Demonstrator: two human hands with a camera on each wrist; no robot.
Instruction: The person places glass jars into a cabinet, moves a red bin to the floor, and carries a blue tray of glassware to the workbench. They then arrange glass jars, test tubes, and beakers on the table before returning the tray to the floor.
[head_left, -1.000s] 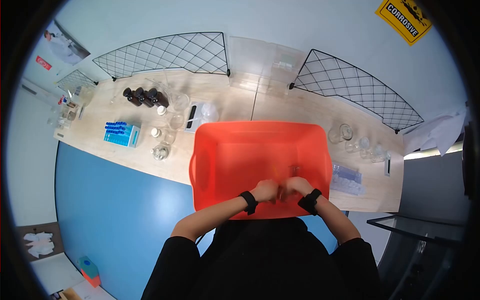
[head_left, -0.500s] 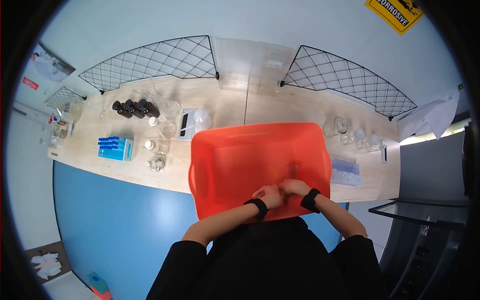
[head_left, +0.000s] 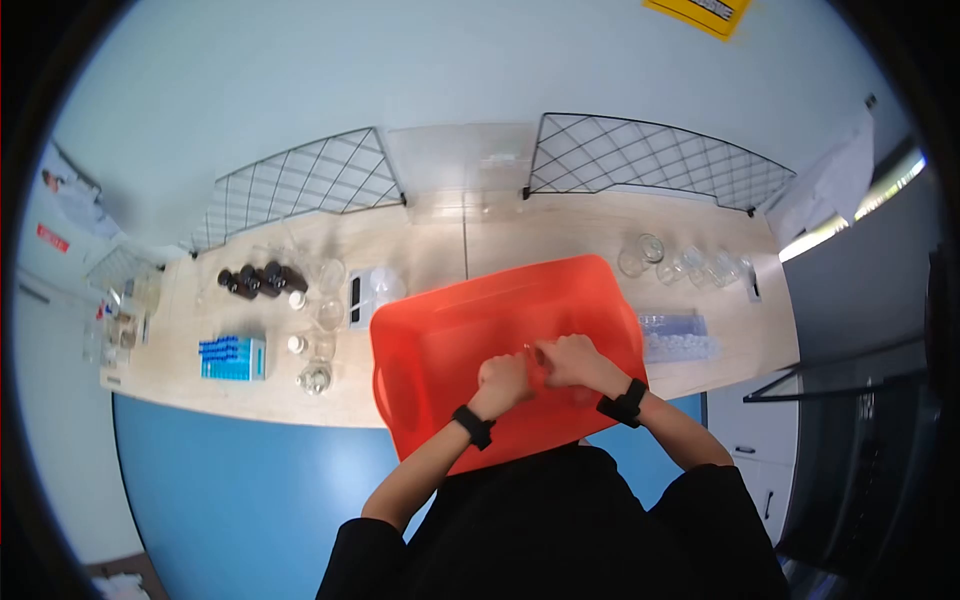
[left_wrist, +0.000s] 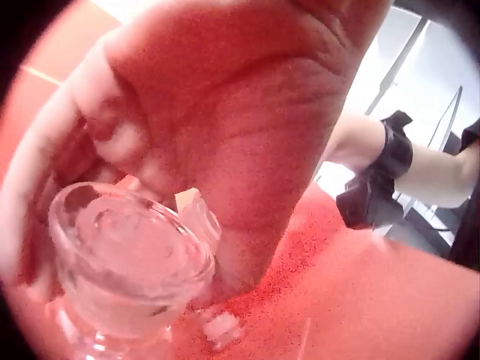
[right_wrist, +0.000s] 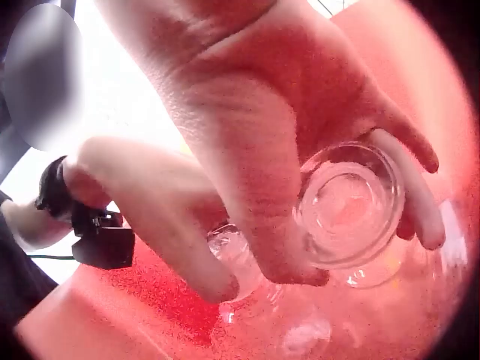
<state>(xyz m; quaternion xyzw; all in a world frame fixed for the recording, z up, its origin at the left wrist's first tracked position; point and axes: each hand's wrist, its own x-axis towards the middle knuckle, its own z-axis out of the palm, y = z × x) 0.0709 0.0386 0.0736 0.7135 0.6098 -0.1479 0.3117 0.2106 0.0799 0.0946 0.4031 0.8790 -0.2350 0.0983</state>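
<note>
A person in black works with both hands inside a red-orange bin (head_left: 440,325) at a pale wooden bench (head_left: 225,300), the hands close together, the right between 2 and 3 o'clock of the left. The left hand (head_left: 503,385) curls its fingers around a clear glass piece (left_wrist: 131,251), whose round, disc-like end tips toward the camera at 8 o'clock in the left wrist view. The right hand (head_left: 572,362) grips a second glass piece (right_wrist: 349,206) between thumb and fingers, just past 3 o'clock in the right wrist view. Both pieces are within the bin; their full shapes are hidden by the hands. A black wristband (head_left: 622,402) circles the right wrist.

Around the bin, with 12 o'clock away from the person, a blue tube rack (head_left: 232,370) stands at 9, dark bottles (head_left: 268,281) between 9 and 10, and a white scale (head_left: 362,300) at 10. Clear glassware (head_left: 650,250) lines the bench near 2, and a clear, purplish tray (head_left: 676,326) sits at 3.
</note>
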